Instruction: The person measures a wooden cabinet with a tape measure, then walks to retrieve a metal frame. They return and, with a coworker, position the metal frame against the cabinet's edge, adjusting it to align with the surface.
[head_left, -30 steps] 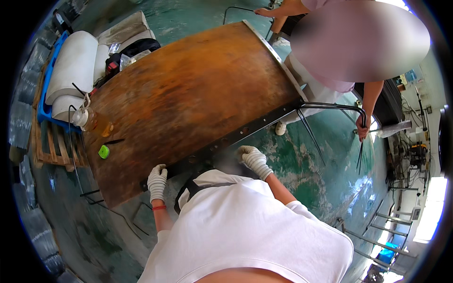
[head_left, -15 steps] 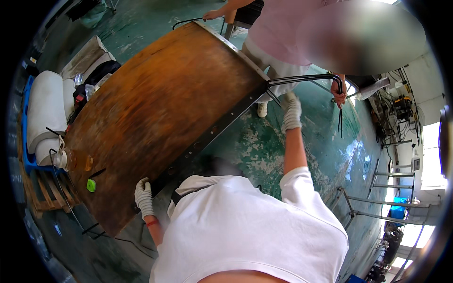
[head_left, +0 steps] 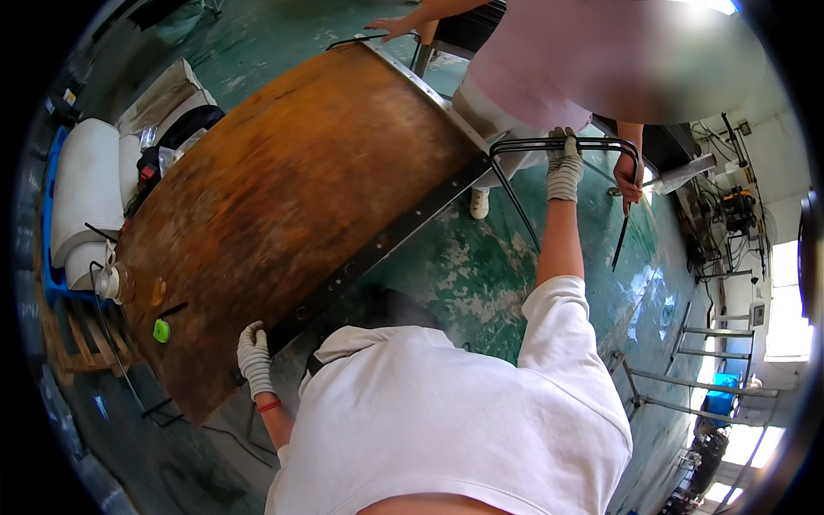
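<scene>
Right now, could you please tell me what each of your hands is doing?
Left hand: closed on the near edge of the rusty table.
Right hand: closed on the black metal frame.

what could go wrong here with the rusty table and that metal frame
The right hand grips the black metal frame that another person's hand also holds; an uneven pull might wrench it loose. The left hand sits on the edge of the rusty tabletop, where it could get pinched. The green tape measure might slide off.
</scene>
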`<state>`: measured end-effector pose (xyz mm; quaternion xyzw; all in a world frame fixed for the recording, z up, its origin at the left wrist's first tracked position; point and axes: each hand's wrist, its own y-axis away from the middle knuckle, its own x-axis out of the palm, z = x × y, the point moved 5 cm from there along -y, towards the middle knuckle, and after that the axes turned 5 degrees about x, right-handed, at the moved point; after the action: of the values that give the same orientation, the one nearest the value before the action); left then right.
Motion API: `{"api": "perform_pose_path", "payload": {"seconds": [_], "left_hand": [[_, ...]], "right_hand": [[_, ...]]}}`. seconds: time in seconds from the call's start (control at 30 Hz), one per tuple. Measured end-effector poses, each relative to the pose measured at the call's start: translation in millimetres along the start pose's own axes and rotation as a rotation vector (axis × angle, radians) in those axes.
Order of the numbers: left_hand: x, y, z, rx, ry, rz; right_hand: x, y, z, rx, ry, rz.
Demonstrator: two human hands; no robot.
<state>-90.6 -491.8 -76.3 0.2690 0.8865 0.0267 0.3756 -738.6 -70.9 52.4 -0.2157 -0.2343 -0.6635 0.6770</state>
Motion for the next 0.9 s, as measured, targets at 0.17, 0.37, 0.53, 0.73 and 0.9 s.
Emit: {"api": "perform_pose_path", "payload": {"seconds": [0.17,0.37,0.53,0.73,0.9], "left_hand": [[0,1,-4,0.013,-0.001,-0.013],[1,-1,-23,0.031,0.096,-0.022],[2,-5,-36,0.141,0.066,-0.031],[1,-6,-45,0.139,0.080,-0.001],[-2,-10,-45,0.215,0.030,-0.010]], "right_hand": [[29,34,30,-0.105,0.142,0.015],[54,68,60,-0.128,0.157,-0.020],[38,67,70,-0.163,0.185,-0.091],[52,82,83,-0.262,0.140,-0.061],[62,75,102,-0.329,0.042,-0.079]]}}
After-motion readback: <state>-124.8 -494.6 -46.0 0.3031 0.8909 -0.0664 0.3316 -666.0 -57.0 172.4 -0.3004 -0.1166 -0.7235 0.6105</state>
